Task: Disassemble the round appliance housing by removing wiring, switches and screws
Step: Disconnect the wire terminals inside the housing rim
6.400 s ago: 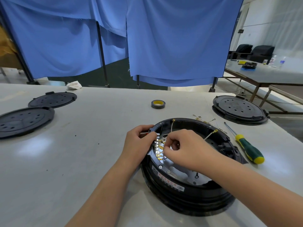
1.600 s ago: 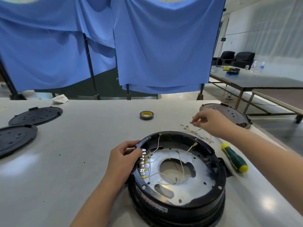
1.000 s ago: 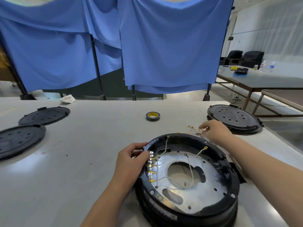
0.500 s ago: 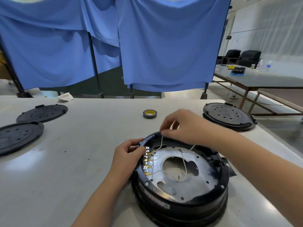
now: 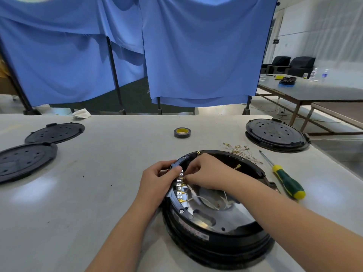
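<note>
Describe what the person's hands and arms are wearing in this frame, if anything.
Nothing shows on either one. The left hand and right hand are bare, with no gloves, rings or watch in view. Both forearms are uncovered up to the frame edge; no sleeves show. Short fingernails, unpainted as far as can be seen.

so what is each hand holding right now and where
The left hand grips the black housing at its left rim. The right hand pinches at the row of wire terminals; exactly which wire cannot be told.
</note>
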### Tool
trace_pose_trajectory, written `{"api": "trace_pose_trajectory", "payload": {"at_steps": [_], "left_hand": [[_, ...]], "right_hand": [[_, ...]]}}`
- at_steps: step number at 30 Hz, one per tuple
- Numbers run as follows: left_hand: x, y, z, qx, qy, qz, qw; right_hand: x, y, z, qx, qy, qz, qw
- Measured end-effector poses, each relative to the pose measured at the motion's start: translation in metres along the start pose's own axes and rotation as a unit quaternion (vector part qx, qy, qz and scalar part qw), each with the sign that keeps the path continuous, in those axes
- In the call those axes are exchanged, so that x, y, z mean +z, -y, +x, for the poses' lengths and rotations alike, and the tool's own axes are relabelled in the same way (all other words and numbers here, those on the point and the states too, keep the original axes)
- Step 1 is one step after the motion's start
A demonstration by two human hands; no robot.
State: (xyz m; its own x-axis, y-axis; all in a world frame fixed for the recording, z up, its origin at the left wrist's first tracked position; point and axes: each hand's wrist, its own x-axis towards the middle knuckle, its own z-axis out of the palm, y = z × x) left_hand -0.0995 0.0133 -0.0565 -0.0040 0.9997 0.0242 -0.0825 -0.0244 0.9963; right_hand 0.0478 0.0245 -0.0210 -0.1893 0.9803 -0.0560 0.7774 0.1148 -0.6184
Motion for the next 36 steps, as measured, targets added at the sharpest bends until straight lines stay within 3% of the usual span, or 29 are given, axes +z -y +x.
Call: {"api": "trace_pose_trajectory", "payload": {"at_steps": [19,31,36], "left_hand": [[0.0,0.0,0.002,0.007,0.018,0.039,0.999],[0.0,-0.001,0.0,0.002,0.012,0.038,0.999],[0.001,-0.001,0.001,0.009,0.022,0.037,0.999]], "right_hand": [[-0.001,-0.005,-0.006,0.061,-0.021,0.014,0.998],[0.002,-0.009,-0.005,-0.018,-0.064,0.0,0.998],[0.003,-0.005,-0.008,-0.074,-0.015,-0.019,0.997]]}}
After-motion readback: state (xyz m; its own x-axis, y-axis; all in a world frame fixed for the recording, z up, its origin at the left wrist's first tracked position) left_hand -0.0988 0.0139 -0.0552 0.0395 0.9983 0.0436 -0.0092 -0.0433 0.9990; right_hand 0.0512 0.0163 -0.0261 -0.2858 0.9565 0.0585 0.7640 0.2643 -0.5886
